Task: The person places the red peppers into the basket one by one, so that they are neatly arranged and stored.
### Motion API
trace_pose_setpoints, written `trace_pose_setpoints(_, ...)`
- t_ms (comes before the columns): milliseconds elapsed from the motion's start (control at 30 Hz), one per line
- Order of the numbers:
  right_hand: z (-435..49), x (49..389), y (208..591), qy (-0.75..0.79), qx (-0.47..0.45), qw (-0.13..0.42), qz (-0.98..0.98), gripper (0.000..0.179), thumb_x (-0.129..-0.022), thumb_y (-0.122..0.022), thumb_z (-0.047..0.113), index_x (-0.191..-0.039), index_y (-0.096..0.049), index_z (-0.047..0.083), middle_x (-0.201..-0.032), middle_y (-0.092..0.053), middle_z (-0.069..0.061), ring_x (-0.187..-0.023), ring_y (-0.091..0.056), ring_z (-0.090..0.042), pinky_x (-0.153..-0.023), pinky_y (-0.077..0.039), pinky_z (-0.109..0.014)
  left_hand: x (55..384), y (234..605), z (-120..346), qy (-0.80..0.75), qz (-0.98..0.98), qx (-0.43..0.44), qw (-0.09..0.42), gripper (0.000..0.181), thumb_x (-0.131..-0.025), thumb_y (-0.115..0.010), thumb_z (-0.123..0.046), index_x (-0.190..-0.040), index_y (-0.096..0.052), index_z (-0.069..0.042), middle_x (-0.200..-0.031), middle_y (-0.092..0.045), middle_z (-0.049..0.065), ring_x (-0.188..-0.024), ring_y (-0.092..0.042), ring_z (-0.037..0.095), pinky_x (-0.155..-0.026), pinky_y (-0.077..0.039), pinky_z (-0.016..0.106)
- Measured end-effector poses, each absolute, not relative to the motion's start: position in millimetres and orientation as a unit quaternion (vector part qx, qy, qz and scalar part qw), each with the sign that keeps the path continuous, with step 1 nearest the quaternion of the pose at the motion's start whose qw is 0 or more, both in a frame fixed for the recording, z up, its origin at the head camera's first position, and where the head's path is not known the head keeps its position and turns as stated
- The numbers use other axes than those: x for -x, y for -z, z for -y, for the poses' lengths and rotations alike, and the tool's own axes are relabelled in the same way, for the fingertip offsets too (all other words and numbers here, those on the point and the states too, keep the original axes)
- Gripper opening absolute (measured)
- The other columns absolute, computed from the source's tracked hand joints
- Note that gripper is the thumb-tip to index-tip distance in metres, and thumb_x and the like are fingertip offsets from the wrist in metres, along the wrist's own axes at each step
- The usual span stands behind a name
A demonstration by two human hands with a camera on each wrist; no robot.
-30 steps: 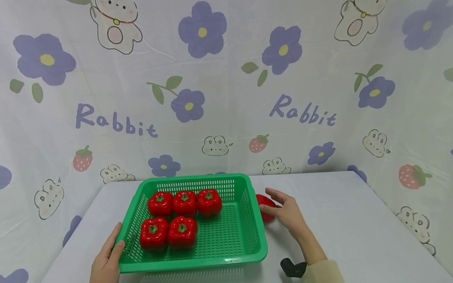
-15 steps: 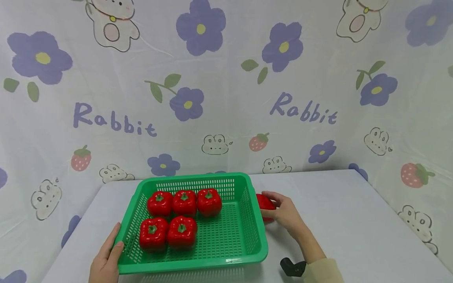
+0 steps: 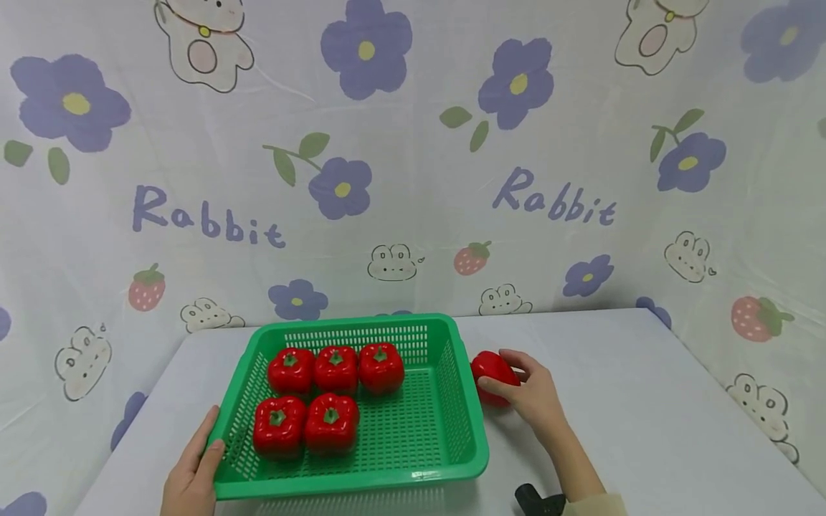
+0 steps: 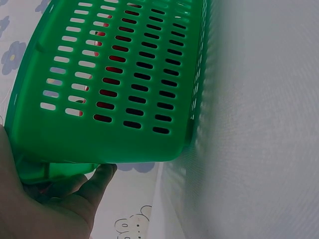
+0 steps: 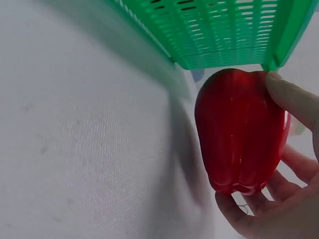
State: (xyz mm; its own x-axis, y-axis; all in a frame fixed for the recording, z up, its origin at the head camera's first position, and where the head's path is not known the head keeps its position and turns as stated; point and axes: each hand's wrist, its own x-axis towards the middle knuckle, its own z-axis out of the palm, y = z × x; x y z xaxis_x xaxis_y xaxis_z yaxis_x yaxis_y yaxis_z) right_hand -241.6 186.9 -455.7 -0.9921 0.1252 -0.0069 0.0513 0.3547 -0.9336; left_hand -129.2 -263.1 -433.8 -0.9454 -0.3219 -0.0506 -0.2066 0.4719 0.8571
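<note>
My left hand [image 3: 191, 476] grips the left rim of a green plastic basket [image 3: 355, 485]; in the left wrist view its fingers [image 4: 92, 191] curl beneath the rim. Several glossy red bell peppers with green stems, such as the front-left pepper [image 3: 280, 428], sit upright inside the basket. Just outside the basket's right wall, my right hand [image 3: 538, 398] holds another red bell pepper [image 3: 490, 373] between thumb and fingers. In the right wrist view this pepper [image 5: 241, 134] is tipped on its side, thumb at one end and fingertips at the other.
A white-covered table [image 3: 645, 416] extends to the right of the basket. Behind it hangs a printed cloth [image 3: 419, 179] with flowers and rabbits. A black object [image 3: 537, 502] is beside the right sleeve [image 3: 596, 504].
The right hand has closed its fingers on the pepper beside the basket and shifted slightly right with it. The left hand and basket stay nearly in place.
</note>
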Motion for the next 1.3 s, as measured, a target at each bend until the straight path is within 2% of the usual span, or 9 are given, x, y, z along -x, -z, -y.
trace_pose_setpoints(467, -189.5, 214.6, 428.2, -0.597, 0.071, 0.108, 0.792, 0.071, -0.081, -0.083, 0.036, -0.140, -0.051, 0.011, -0.133, -0.053, -0.010, -0.117, -0.050, -0.030, -0.083, -0.054, -0.043, 128.6, 434.5, 263.7, 0.498, 0.852, -0.149, 0.059, 0.054, -0.108, -0.034, -0.035, -0.158, -0.025, -0.017, -0.156, -0.028, 0.013, -0.137, -0.033, 0.032, -0.074, -0.030, 0.004)
trace_pose_setpoints(900, -183.4, 199.2, 401.6, -0.621, 0.042, 0.139, 0.770, 0.074, -0.080, -0.085, 0.028, -0.142, -0.049, 0.013, -0.135, -0.052, -0.007, -0.115, -0.051, -0.027, -0.078, -0.054, -0.026, 130.0, 436.3, 264.5, 0.498, 0.852, -0.152, 0.057, 0.054, -0.108, -0.034, -0.036, -0.158, -0.025, -0.017, -0.156, -0.028, 0.013, -0.136, -0.034, 0.031, -0.072, -0.031, 0.004)
trace_pose_setpoints(1100, -179.1, 195.5, 395.3, -0.632, 0.033, 0.139, 0.762, 0.070, -0.082, -0.083, 0.026, -0.142, -0.049, 0.013, -0.135, -0.052, -0.006, -0.115, -0.050, -0.026, -0.079, -0.053, -0.024, 130.1, 434.9, 263.5, 0.499, 0.851, -0.153, 0.054, 0.054, -0.108, -0.034, -0.036, -0.158, -0.025, -0.018, -0.157, -0.028, 0.012, -0.137, -0.032, 0.032, -0.075, -0.031, 0.006)
trace_pose_setpoints(1300, -170.4, 192.7, 387.0, -0.654, 0.002, 0.132, 0.745, 0.065, -0.083, -0.083, 0.024, -0.139, -0.051, 0.013, -0.133, -0.053, -0.005, -0.114, -0.051, -0.027, -0.080, -0.054, -0.028, 130.8, 434.2, 263.7, 0.494, 0.855, -0.152, 0.046, 0.055, -0.108, -0.034, -0.038, -0.158, -0.024, -0.018, -0.157, -0.027, 0.013, -0.138, -0.031, 0.033, -0.077, -0.032, 0.010)
